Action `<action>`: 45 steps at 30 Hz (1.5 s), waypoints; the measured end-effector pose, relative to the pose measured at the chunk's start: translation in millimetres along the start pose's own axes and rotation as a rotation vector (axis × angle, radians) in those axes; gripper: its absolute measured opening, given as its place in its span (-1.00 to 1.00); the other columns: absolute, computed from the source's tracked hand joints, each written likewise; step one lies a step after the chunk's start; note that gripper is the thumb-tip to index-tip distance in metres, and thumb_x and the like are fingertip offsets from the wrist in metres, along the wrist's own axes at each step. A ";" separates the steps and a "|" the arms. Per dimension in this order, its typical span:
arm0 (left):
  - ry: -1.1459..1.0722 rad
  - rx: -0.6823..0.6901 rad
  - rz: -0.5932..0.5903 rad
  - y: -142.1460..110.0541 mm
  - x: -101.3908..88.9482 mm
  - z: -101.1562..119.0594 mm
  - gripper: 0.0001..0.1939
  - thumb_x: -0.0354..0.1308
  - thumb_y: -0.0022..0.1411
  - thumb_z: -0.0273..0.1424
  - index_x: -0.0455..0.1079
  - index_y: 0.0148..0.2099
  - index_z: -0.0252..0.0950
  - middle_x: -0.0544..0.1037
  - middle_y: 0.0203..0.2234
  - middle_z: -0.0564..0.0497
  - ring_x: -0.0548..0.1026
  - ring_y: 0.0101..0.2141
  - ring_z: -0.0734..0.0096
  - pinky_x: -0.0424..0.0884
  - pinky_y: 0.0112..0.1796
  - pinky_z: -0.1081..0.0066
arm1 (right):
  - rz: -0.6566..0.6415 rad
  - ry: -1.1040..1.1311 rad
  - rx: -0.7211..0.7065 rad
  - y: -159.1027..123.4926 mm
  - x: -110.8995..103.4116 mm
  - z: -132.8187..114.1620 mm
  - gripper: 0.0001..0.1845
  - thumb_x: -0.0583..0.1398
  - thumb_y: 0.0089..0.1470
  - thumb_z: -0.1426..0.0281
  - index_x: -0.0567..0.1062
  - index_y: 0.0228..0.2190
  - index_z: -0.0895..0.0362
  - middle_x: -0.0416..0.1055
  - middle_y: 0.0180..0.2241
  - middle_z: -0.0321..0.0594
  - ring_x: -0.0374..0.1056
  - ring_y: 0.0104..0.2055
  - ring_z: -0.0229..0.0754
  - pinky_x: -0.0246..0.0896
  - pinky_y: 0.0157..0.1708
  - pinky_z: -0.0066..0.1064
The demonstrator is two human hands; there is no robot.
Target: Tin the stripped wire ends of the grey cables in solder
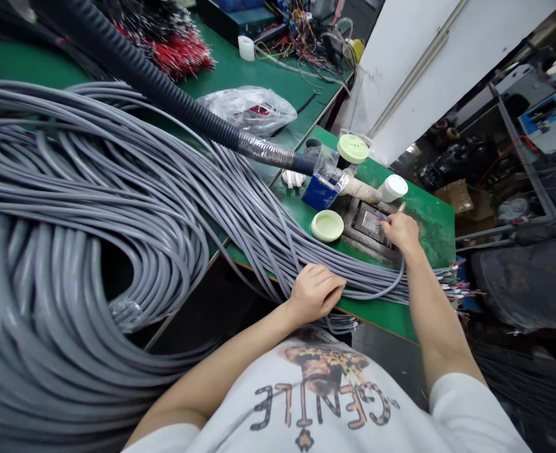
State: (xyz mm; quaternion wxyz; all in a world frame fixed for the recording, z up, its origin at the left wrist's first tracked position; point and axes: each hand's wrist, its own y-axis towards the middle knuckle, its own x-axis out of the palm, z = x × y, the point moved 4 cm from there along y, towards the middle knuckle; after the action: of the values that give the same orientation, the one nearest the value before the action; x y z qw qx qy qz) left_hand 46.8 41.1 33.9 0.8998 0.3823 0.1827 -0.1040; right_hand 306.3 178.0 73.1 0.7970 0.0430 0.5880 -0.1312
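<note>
My left hand (315, 292) lies palm down over a thick bundle of grey cables (70, 189), its fingers curled onto them at the bench edge. My right hand (400, 229) pinches a slim pale-handled tool (401, 207), perhaps a small brush, whose tip is hidden by my fingers. That hand sits at the edge of a dark metal tray (369, 226) with a shiny square recess. A pale green lid (327, 226), a second pale green lid (352, 149), a white cup (393, 187) and a blue box (319, 192) stand close by on the green workbench (429, 233).
A black corrugated hose (164, 85) with a foil-wrapped end crosses above the cables toward the tray. A plastic bag (249, 110), red-and-black wire bundles (174, 53) and tangled wiring (306, 44) lie farther back. Stripped cable ends (457, 280) overhang the bench's right edge.
</note>
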 end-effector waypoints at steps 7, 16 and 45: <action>-0.001 -0.019 0.012 -0.8 0.6 -2.1 -0.90 0.11 0.21 -0.47 0.41 -0.20 -0.26 0.58 -0.43 0.01 0.48 -0.37 0.41 0.27 -0.29 0.32 | 0.031 0.048 -0.014 0.0 -1.3 2.2 -0.65 0.06 0.07 0.28 0.61 -0.33 0.16 0.55 -0.28 0.04 0.45 -0.20 0.04 0.23 -0.26 -0.28; -0.296 -0.216 0.121 9.4 -1.8 -2.8 -0.91 0.16 0.21 -0.42 0.49 -0.26 -0.23 0.60 -0.42 -0.01 0.49 -0.37 0.38 0.34 -0.27 0.31 | 0.220 0.863 -0.302 -76.7 -62.4 -1.4 -0.71 0.18 0.02 0.25 0.46 -0.60 0.17 0.32 -0.59 -0.32 0.22 -0.50 -0.27 0.06 -0.46 -0.44; -1.625 -0.868 0.392 62.0 18.6 10.8 -0.78 0.36 -0.01 -0.28 0.44 -0.38 -0.29 0.49 -0.48 0.08 0.44 -0.41 0.52 0.36 -0.32 0.46 | 0.156 0.973 -0.588 -157.5 -97.8 -45.7 -0.81 0.16 0.15 0.29 0.49 -0.41 0.11 0.35 -0.50 -0.30 0.24 -0.47 -0.28 0.11 -0.46 -0.45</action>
State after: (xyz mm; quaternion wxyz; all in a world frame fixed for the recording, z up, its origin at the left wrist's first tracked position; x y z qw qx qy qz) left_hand 86.7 74.9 73.5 0.8167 -0.1524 -0.5459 -0.1083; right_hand 196.3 52.2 165.4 0.4205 -0.0817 0.8940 0.1318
